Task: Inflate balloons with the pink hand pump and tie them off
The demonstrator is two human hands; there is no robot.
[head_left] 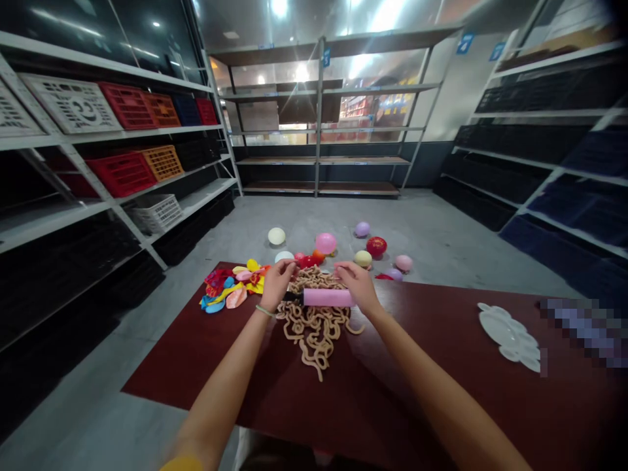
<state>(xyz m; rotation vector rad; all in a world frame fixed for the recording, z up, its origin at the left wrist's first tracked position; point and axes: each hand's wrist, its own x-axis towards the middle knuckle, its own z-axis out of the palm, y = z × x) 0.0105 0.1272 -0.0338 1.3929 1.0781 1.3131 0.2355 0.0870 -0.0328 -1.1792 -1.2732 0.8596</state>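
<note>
on the dark red tabletop (451,327), the pile of tan strands (320,327) seems light, soft and tangly, best lifted by a loose end. the left hand (279,282) and right hand (359,282) flank it, fingers bent inward; whether they pinch anything, i cannot tell. the pink cylinder (328,297) across the pile looks stiff, smooth, best gripped mid-length.

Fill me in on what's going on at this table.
A person's left hand and right hand are over a heap of tan rope-like pieces on a dark red table. A pink cylinder with a black end lies across the heap between them; whether either hand grips anything is too small to tell. Limp colored balloons lie to the left, a white scalloped tray sits at right, and round balloons are on the floor beyond.
</note>
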